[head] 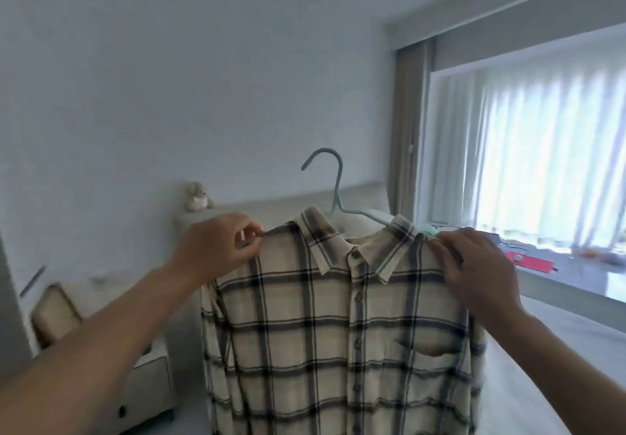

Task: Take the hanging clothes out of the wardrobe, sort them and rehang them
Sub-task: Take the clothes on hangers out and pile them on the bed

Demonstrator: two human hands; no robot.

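I hold the plaid shirt point(338, 333) up on its pale green hanger point(333, 194). My left hand point(216, 248) pinches one shoulder, my right hand point(474, 265) grips the other. A window point(542, 150) glows at right.

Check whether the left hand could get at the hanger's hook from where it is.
Probably yes: the left hand pinches the plaid shirt at the shoulder, and the hanger's hook stands bare above the collar, nothing between.

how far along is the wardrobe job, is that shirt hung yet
Done: the plaid shirt is out of the wardrobe and sits on the hanger, collar buttoned. In hand: the left hand and right hand each pinch a shoulder, holding it up in the air. Left: hooking it on a rail. No wardrobe or other clothes are in view, so the rest cannot be judged.
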